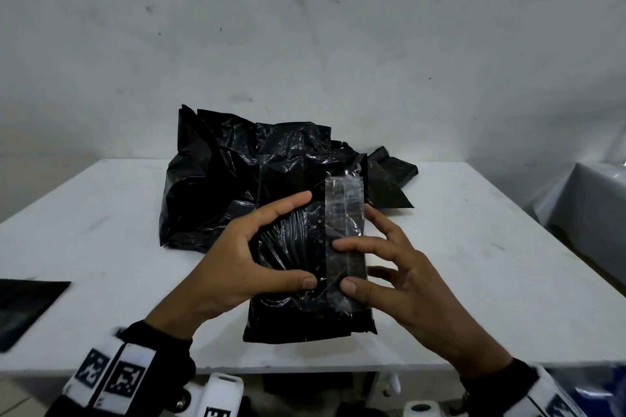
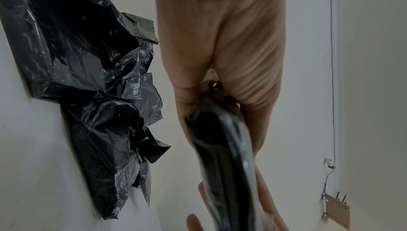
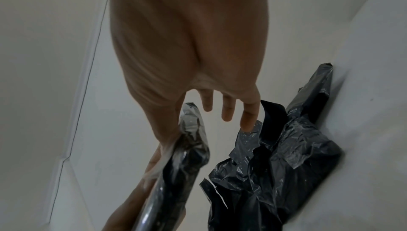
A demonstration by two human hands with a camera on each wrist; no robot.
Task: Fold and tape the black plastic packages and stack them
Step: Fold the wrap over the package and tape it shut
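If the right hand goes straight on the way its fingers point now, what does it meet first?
Probably the left hand: the right hand points left across the folded package it holds, though depth is unclear.

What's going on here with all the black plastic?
A person is wrapping up a folded black package, held upright over a white table. The left hand grips one side; the right hand pinches the other, over a strip of clear tape. Behind it lies a crumpled heap of black bags.

Crumpled black bags (image 1: 237, 176) behind; bare table (image 1: 491, 230) rightward.
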